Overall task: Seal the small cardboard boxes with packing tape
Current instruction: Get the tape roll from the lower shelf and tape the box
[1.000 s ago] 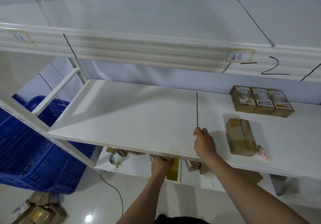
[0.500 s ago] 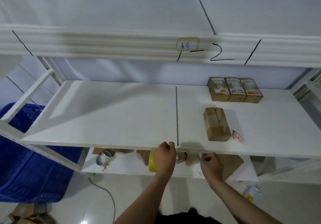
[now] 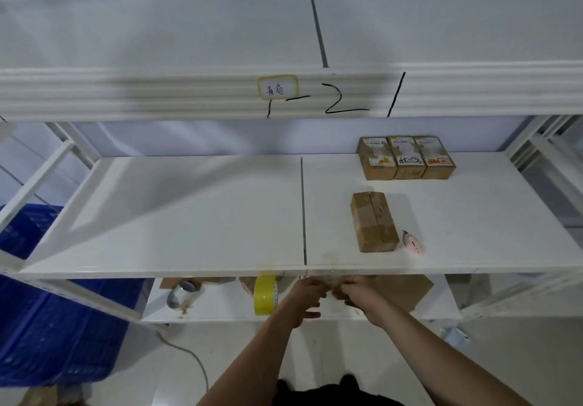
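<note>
Looking down, we see a white shelf [image 3: 189, 216] whose front edge partly hides our hands. Our left hand [image 3: 304, 295] and right hand [image 3: 359, 295] meet just below it, beside the yellow tape roll [image 3: 265, 293]; we cannot tell what the fingers pinch. One cardboard box [image 3: 373, 221] lies on the shelf beside a pink cutter [image 3: 413, 243], three labelled boxes [image 3: 407, 158] behind. Since half a second ago, the roll has left our left hand.
</note>
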### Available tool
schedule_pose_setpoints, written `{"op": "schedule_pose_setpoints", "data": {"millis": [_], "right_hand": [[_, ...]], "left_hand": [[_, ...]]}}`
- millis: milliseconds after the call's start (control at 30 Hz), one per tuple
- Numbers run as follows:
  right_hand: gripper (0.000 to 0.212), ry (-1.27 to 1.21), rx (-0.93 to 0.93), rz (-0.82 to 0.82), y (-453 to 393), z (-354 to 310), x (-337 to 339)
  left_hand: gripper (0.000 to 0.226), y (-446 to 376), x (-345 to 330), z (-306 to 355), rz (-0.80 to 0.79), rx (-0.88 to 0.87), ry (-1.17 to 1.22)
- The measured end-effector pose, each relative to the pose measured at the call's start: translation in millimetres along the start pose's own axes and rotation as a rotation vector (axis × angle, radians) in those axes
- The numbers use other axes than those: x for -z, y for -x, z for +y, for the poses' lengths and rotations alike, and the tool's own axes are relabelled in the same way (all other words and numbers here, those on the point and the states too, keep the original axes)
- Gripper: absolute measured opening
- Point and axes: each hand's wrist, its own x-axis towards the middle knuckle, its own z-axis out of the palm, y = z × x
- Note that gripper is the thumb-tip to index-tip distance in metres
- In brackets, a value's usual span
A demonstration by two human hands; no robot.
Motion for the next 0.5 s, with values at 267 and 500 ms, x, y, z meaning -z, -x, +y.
{"op": "schedule_pose_setpoints", "data": {"millis": [267, 500], "right_hand": [[0.02, -0.276, -0.093, -0.037, 8, -13, 3], [0.015, -0.386, -0.085, 0.033, 26, -38, 7]], "left_hand": [[0.023, -5, -4, 12, -0.009, 0.117, 0.129], [0.028, -7, -6, 16, 0.038, 0.137, 0.331]]}}
